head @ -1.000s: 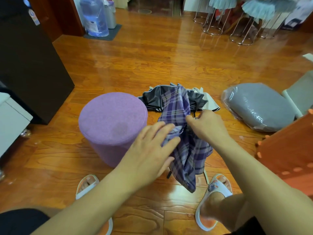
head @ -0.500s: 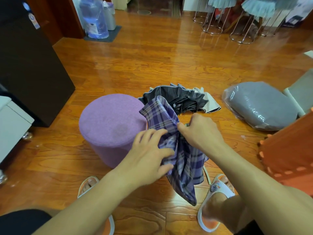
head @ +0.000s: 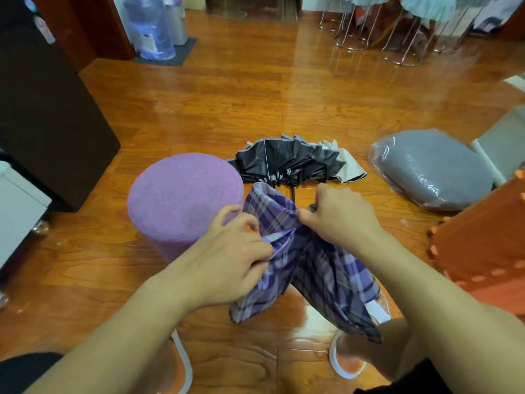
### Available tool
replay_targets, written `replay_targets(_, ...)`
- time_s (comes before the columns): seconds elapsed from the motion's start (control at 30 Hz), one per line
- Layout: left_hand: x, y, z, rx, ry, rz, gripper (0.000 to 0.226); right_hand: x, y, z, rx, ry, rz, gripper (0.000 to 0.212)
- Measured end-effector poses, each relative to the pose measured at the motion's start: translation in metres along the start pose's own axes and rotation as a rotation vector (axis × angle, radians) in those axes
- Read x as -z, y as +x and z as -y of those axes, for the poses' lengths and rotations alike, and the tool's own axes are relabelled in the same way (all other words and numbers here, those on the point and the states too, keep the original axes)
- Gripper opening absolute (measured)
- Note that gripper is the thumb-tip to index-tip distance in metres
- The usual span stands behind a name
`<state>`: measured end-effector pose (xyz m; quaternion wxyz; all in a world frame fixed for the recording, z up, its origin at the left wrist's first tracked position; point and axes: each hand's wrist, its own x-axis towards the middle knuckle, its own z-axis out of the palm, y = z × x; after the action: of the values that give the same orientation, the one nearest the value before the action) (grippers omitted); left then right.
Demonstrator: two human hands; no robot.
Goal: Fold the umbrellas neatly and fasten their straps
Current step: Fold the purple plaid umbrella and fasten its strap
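The purple plaid fabric umbrella (head: 309, 268) hangs between the two hands, its canopy gathered at the waist where the fingers meet it and flaring out below them toward the wooden plank floor (head: 255, 103). The left hand (head: 227, 260) has its fingers curled, pinching a fold of the plaid cloth at its fingertips, with the index finger arched a little above the rest. The right hand (head: 338, 217) is closed round the bunched middle of the canopy, thumb and fingertips pressed into the cloth just across from the left fingers (the two grips nearly touch). Above both sets of fingers a loose lobe of plaid stands up. Beyond the right fingers lies a black collapsed umbrella with a pale edge (head: 292, 162), flat on the floor and apart from both hands. Just past the left fingers stands a round lilac felt-topped stool (head: 181, 194).
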<state>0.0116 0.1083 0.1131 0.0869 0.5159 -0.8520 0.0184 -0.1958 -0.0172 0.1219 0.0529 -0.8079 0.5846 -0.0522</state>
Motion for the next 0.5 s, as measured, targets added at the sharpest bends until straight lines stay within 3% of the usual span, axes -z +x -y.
replay_targets(0.13, -0.007, -0.007, 0.013, 0.212, 0.125, 0.180, 0.012, 0.000, -0.005, 0.001, 0.057, 0.002, 0.016, 0.040)
replay_targets(0.2, -0.014, -0.009, 0.014, 0.258, 0.175, 0.210, 0.020, -0.002, -0.006, 0.001, 0.072, 0.002, 0.020, 0.042)
replay_targets(0.4, -0.006, -0.013, 0.020, 0.315, 0.133, 0.005, 0.027, 0.002, -0.001, -0.003, 0.005, -0.006, -0.053, 0.044)
replay_targets(0.5, -0.004, -0.011, 0.018, 0.172, 0.020, -0.038, 0.032, 0.003, 0.004, -0.009, -0.024, 0.084, 0.020, 0.047)
